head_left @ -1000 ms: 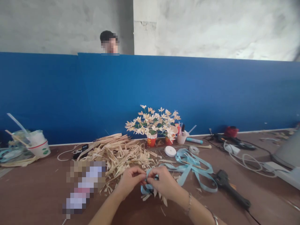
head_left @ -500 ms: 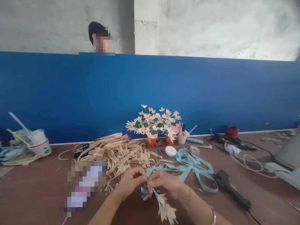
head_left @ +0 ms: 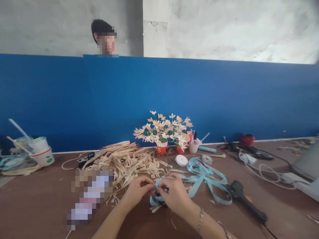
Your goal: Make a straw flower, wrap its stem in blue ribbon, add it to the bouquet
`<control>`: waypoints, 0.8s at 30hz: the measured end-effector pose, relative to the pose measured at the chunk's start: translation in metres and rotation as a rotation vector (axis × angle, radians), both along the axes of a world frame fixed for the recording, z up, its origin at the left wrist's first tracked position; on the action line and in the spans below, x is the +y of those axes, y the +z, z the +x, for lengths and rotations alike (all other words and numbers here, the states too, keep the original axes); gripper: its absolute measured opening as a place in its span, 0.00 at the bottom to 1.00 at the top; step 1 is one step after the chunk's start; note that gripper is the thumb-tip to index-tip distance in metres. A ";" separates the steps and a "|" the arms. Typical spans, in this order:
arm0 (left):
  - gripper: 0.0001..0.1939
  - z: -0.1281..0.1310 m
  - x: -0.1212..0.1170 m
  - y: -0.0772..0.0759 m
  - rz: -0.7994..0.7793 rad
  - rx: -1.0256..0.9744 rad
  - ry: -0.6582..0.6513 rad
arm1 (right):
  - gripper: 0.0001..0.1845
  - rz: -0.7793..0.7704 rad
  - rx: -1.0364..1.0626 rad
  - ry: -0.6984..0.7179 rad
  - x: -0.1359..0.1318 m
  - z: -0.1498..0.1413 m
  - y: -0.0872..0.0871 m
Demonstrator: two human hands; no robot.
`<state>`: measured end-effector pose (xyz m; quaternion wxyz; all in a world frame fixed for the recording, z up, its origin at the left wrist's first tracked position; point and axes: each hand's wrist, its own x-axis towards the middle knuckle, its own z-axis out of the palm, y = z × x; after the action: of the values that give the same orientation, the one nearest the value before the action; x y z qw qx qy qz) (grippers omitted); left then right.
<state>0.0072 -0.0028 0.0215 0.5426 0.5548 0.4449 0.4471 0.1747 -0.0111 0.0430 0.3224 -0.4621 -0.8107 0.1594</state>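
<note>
My left hand is closed in a pinch at the front middle of the table. Close against it, my right hand also pinches, knuckles up. A light blue ribbon shows between and below the fingertips of both hands. Dark bits and pale strips lie just under them. The straw-coloured flower seen earlier does not show now; whether it is behind my right hand I cannot tell. More of the ribbon lies in loose loops to the right of my hands.
Dried husk strips are heaped behind my left hand. Potted husk flowers stand at the back. A white tape roll, a glue gun and cables lie to the right. Beyond the blue partition is a person.
My right hand has turned over, knuckles up, and the husk flower that hung below it has gone from sight. My left hand stays almost in place.
</note>
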 end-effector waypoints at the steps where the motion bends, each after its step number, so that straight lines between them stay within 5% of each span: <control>1: 0.08 -0.001 0.001 -0.001 0.003 0.007 0.009 | 0.08 -0.003 0.009 -0.004 0.000 0.000 0.001; 4: 0.07 -0.002 0.001 -0.001 0.027 0.011 0.014 | 0.08 -0.174 0.100 0.024 0.002 0.000 0.001; 10: 0.08 -0.001 -0.004 0.003 -0.005 -0.054 -0.049 | 0.09 -0.787 0.398 0.297 0.018 0.010 -0.008; 13: 0.10 0.002 -0.008 0.005 -0.019 -0.098 -0.082 | 0.10 -0.938 0.475 0.374 0.022 0.013 -0.009; 16: 0.10 0.005 -0.009 0.005 -0.008 -0.073 -0.050 | 0.08 -0.842 0.354 0.289 0.018 0.010 -0.006; 21: 0.09 0.008 -0.007 0.006 -0.007 -0.005 0.018 | 0.03 -0.209 0.062 0.050 0.006 0.001 -0.001; 24: 0.08 0.005 -0.005 0.006 0.000 0.020 0.003 | 0.09 -0.095 0.020 0.046 0.004 0.000 -0.001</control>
<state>0.0118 -0.0073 0.0273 0.5375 0.5586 0.4511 0.4422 0.1742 -0.0074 0.0419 0.3043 -0.4566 -0.8092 0.2099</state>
